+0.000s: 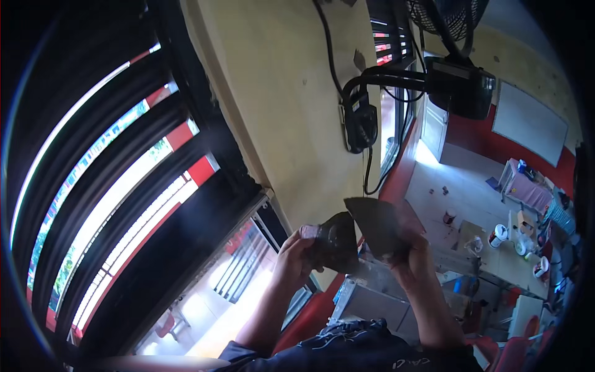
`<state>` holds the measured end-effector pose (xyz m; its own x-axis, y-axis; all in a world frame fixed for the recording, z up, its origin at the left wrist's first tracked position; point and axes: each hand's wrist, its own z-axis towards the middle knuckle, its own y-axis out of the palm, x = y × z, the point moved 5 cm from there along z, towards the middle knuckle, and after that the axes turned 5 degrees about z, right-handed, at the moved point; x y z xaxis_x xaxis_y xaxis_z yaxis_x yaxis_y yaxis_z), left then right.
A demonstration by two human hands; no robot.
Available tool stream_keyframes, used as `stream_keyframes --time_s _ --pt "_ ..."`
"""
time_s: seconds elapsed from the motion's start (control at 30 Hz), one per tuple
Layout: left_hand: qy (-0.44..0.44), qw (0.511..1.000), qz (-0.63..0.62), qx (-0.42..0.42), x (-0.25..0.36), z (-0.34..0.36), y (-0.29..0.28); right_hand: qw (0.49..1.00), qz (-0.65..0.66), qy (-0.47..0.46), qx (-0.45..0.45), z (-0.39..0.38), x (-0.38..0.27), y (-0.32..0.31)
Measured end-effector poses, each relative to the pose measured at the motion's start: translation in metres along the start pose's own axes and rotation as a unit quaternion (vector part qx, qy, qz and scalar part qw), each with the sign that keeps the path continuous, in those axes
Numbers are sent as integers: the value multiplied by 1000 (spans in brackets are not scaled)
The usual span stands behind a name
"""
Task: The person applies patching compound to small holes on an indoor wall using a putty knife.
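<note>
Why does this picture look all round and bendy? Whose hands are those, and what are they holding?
They belong to the person wearing the camera on their head; there's no robot. The camera's very wide lens bends straight edges, like the dark window slats on the left. The left hand grips a dark, bulky thing, and the right hand holds a dark, thin, flat piece. I can't tell exactly what they are. Nearby is a cream wall with a black fan. Farther off, on the right, a table has white tubs on it.
</note>
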<state>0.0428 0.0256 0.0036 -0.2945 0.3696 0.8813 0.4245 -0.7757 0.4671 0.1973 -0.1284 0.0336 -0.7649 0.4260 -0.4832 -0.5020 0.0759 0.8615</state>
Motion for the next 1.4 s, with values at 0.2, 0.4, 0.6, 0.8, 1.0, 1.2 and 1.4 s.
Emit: stream_keyframes --time_s 0.2,0.4,0.6,0.8,1.0,1.2,1.4 --pt "-4 995 -12 97 -10 -27 -9 988 98 -117 -7 31 17 53" --pt "-71 958 27 276 -44 -66 -48 973 139 -160 -95 102 36 108" --pt "-92 944 43 314 -45 -108 -52 934 -23 -355 -40 135 -11 104" --pt "-94 947 6 306 -43 -115 -48 730 -289 -620 -4 148 -32 108" --pt "-80 953 25 292 -40 -116 -46 622 -432 -653 2 159 -16 116" --pt "-67 943 118 305 -46 -126 -51 566 -482 -668 36 162 -4 116" --pt "-73 941 118 309 -38 -127 -45 584 -506 -634 -18 150 15 115"
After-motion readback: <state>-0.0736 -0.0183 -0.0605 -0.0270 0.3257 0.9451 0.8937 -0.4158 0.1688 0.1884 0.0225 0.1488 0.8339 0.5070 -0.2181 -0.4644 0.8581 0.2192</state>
